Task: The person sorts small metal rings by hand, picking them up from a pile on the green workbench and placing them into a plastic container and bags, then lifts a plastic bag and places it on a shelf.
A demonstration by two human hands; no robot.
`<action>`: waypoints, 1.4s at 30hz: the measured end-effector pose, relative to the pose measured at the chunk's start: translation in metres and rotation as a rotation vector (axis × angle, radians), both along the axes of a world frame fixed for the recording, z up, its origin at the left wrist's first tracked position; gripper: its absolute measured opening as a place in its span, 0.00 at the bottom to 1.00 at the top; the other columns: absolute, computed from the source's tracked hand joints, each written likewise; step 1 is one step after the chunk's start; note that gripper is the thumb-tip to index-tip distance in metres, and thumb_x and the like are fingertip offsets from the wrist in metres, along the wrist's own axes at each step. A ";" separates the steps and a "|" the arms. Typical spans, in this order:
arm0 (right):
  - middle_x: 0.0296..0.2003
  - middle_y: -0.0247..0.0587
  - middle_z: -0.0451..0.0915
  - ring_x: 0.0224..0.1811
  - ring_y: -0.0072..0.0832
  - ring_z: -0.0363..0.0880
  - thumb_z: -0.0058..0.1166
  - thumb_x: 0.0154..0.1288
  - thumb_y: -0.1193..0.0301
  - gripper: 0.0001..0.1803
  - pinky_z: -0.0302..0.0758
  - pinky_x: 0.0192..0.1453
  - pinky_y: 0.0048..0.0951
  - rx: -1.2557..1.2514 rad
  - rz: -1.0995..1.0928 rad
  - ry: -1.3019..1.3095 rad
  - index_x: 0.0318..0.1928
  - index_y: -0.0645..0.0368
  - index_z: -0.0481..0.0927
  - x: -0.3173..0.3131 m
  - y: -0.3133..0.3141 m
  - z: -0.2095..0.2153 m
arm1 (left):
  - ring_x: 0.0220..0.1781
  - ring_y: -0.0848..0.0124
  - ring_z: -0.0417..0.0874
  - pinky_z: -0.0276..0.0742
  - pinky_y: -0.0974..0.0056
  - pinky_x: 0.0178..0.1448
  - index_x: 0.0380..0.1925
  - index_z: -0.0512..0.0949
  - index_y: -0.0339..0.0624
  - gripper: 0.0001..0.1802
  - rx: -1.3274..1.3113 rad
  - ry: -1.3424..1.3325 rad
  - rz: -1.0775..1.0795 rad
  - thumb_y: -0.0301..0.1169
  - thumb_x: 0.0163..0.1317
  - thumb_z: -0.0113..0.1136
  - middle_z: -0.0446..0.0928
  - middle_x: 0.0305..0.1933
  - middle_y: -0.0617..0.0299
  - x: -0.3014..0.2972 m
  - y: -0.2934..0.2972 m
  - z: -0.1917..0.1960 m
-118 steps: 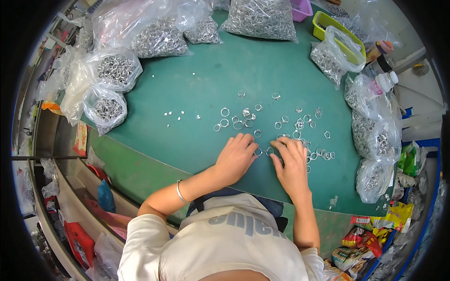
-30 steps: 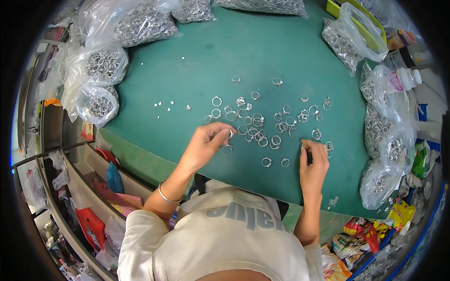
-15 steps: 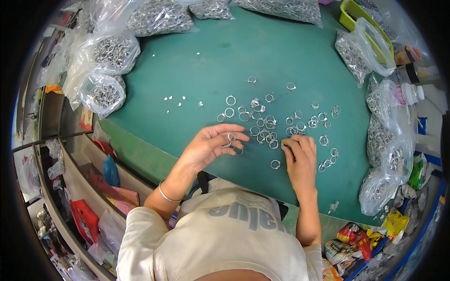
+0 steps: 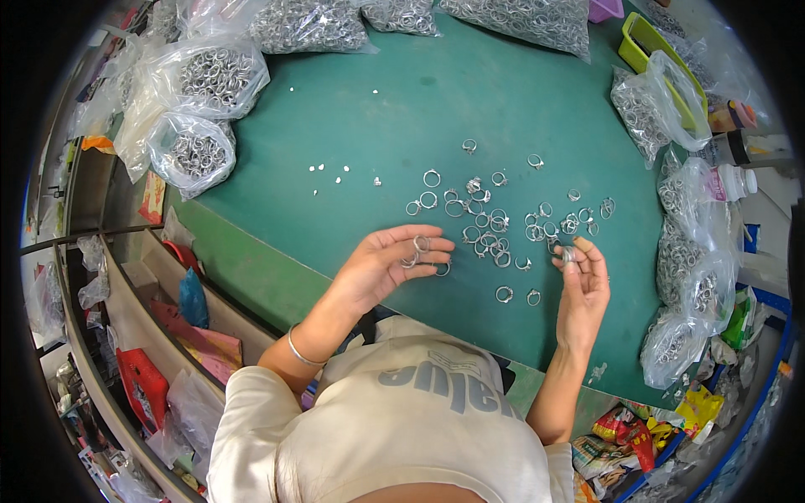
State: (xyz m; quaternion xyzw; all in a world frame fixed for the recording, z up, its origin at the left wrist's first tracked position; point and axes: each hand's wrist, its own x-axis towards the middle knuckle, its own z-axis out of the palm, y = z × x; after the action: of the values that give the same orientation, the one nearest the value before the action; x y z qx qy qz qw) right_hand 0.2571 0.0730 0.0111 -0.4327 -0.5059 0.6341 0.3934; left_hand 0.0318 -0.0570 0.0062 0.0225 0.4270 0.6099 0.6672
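Left hand (image 4: 387, 261) is held palm-up, half open, rings (image 4: 417, 249) cradled on its fingers; right hand (image 4: 582, 277) pinches one ring (image 4: 568, 254); loose pile (image 4: 490, 222) lies between, slightly beyond both, nearer the left hand.

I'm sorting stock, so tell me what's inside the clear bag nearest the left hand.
The clear bag holds a heap of small silver metal rings like the loose rings on the green table. Only the top layer shows; anything buried beneath is covered.
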 end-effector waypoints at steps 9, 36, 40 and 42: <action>0.29 0.34 0.68 0.22 0.18 0.57 0.47 0.66 0.67 0.10 0.57 0.23 0.19 -0.648 0.022 0.606 0.37 0.63 0.71 0.003 -0.012 0.001 | 0.35 0.76 0.74 0.70 0.73 0.35 0.41 0.74 0.35 0.10 0.041 0.007 -0.140 0.23 0.60 0.46 0.74 0.39 0.59 0.026 -0.002 -0.002; 0.19 0.28 0.63 0.15 0.16 0.56 0.49 0.65 0.68 0.08 0.54 0.15 0.18 -0.412 0.213 0.224 0.31 0.58 0.72 -0.006 -0.008 -0.001 | 0.25 0.59 0.72 0.69 0.60 0.29 0.33 0.76 0.39 0.09 0.238 1.651 -0.248 0.23 0.50 0.61 0.69 0.26 0.56 0.037 0.045 -0.013; 0.19 0.33 0.72 0.14 0.25 0.66 0.59 0.55 0.73 0.11 0.62 0.17 0.27 0.491 0.269 -0.627 0.40 0.56 0.78 -0.026 -0.019 -0.008 | 0.26 0.56 0.74 0.69 0.57 0.29 0.31 0.73 0.39 0.08 0.125 1.667 -0.130 0.21 0.50 0.58 0.69 0.29 0.56 0.017 0.033 -0.004; 0.22 0.39 0.75 0.19 0.37 0.73 0.59 0.53 0.72 0.11 0.68 0.21 0.32 0.721 0.310 -0.851 0.39 0.55 0.77 -0.043 -0.025 -0.006 | 0.27 0.56 0.74 0.69 0.57 0.29 0.32 0.74 0.40 0.08 0.070 1.683 -0.191 0.21 0.50 0.58 0.69 0.30 0.55 0.013 0.025 -0.003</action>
State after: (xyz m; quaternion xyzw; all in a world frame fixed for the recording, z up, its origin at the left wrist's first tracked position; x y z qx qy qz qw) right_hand 0.2145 0.0483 0.0048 -0.4092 -0.8611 0.2421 0.1804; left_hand 0.0446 -0.0316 0.0028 0.5257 0.7583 0.3438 0.1744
